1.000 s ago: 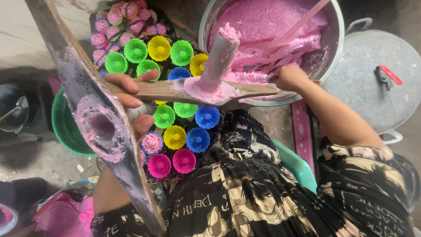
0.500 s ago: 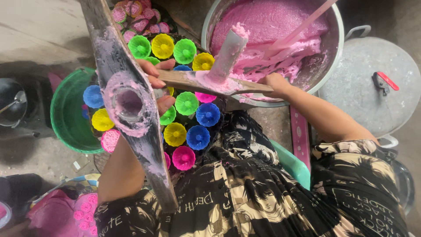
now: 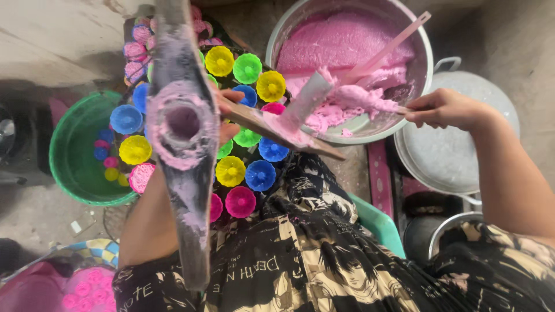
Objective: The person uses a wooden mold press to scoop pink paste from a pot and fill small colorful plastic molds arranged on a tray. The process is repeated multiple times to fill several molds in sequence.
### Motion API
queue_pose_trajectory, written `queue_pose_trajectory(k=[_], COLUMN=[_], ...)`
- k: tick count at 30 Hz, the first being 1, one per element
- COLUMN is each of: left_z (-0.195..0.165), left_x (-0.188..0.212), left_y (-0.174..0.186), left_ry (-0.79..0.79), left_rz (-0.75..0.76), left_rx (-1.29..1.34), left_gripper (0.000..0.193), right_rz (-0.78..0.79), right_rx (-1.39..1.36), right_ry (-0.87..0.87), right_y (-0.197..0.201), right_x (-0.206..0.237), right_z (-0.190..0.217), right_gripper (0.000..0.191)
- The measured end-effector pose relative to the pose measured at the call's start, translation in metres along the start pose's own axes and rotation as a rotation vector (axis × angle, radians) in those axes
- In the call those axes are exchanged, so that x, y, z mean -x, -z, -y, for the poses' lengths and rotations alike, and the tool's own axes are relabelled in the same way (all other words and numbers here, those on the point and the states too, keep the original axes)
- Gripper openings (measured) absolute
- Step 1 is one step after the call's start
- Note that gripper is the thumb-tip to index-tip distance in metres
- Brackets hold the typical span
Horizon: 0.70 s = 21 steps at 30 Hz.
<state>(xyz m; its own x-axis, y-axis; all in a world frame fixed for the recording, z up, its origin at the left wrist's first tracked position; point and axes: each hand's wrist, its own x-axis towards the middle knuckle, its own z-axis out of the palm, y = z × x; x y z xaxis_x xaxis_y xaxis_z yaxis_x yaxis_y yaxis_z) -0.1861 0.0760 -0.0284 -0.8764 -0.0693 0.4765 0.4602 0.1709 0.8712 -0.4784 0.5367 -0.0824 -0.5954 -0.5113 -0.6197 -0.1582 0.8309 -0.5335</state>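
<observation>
My left hand (image 3: 230, 113) grips a wooden slat (image 3: 317, 148) smeared with pink dough, and is mostly hidden behind a dark plank (image 3: 186, 190) with a round, dough-coated hole (image 3: 182, 121). A pale dough-covered stick (image 3: 306, 99) leans up from the slat. My right hand (image 3: 444, 107) is at the right rim of a big metal bowl (image 3: 429, 65) of pink dough (image 3: 341, 46). Its fingers pinch the end of a tool (image 3: 400, 107) that reaches into the dough. Below the slat lie several small fluted cups (image 3: 259, 175) in yellow, green, blue and pink.
A pink stick (image 3: 388, 51) rests in the bowl. A green basin (image 3: 68, 151) with more cups sits at the left. A metal lid (image 3: 457, 156) and a pot (image 3: 446, 232) are at the right. A teal tub edge (image 3: 377, 222) is by my lap, and a pink tray (image 3: 87, 289) at the lower left.
My right hand left the slat and moved right to the bowl's rim. The dark plank shifted right across the view, and the slat now tilts down to the right.
</observation>
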Motion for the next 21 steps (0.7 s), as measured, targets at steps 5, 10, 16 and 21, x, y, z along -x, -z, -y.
queue_pose_trajectory(k=[5, 10, 16, 21], left_z=[0.043, 0.072, 0.065, 0.074], left_x=[-0.001, -0.006, -0.003, -0.013], left_y=[-0.031, -0.068, -0.078, -0.089], left_ry=[-0.016, -0.208, -0.078, 0.132], left_rz=[0.090, 0.044, 0.098, 0.120], left_rx=[-0.336, -0.443, -0.550, -0.580], left_gripper=[0.039, 0.051, 0.039, 0.031], right_rz=[0.088, 0.412, -0.027, -0.601], right_rx=[-0.101, -0.045, 1.080, 1.656], right_ry=[0.245, 0.559, 0.079, 0.439], right_y=[0.039, 0.032, 0.028, -0.039], right_x=[0.064, 0.066, 0.112, 0.142], right_z=[0.044, 0.108, 0.223, 0.270], right_gripper=[0.045, 0.035, 0.043, 0.047])
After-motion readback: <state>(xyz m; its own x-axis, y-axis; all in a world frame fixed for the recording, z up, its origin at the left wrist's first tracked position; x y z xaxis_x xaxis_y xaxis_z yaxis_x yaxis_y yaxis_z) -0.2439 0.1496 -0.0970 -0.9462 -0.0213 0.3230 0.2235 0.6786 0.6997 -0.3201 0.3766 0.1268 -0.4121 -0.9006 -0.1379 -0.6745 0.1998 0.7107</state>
